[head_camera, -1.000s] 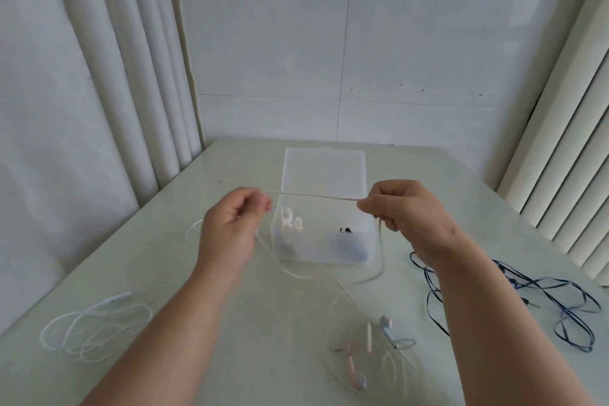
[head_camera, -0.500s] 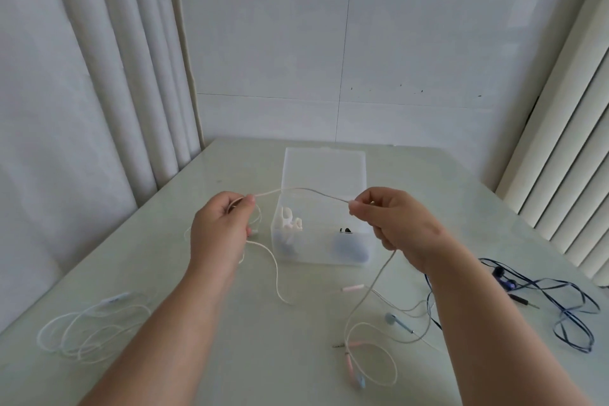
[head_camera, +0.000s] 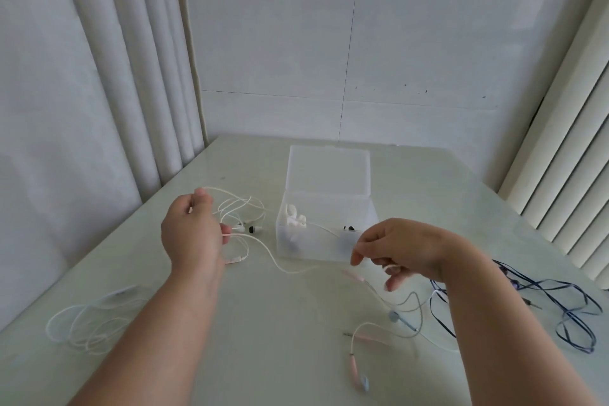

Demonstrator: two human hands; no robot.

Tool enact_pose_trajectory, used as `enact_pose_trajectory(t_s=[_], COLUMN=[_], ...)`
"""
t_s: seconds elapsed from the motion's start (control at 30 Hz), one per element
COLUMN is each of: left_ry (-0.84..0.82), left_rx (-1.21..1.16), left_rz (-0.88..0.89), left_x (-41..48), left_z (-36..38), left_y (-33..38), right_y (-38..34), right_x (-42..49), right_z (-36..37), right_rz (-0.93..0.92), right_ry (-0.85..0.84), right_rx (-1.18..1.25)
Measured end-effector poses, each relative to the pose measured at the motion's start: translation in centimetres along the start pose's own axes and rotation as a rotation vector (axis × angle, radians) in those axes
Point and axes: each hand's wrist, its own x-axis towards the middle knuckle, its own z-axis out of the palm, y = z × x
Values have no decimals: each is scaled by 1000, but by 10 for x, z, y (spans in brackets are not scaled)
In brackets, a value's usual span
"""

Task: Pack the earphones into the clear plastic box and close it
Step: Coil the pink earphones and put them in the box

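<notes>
Pale table (head_camera: 296, 356) holds open box (head_camera: 326, 234) with some earphones inside, left hand (head_camera: 191, 234) pinching white cord (head_camera: 263, 244) left of box, right hand (head_camera: 405, 250) half-open, grip unclear; white, pink, blue sets unpacked.

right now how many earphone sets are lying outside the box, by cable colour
white or cream cable: 2, the bundle held in the left hand at and the loose coil near the table's left edge
pink cable with blue buds: 1
dark blue cable: 1
total: 4 outside the clear plastic box
</notes>
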Motion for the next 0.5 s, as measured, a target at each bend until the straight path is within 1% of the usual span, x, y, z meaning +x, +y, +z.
enact_pose_trajectory(t_s=[0.07,0.17,0.23,0.3,0.37,0.5], left_ry=[-3,11,17,21,21,28], left_rx=[-10,14,31,48,48,36], left_rz=[-27,-3,13,25,32,29], left_x=[0,1,3,3,2,3], left_z=[0,-1,0,0,0,0], left_y=[0,-2,-4,-5,-6,-6], right_y=[0,-2,-2,-4,-6,-6], right_x=[1,3,5,5,5,10], right_z=[2,3,4,6,10,20], right_rz=[-7,-67,-101,-98,-75,-67], right_ry=[-3,25,57,80,103,76], right_rx=[76,234,211,55,-175,-479])
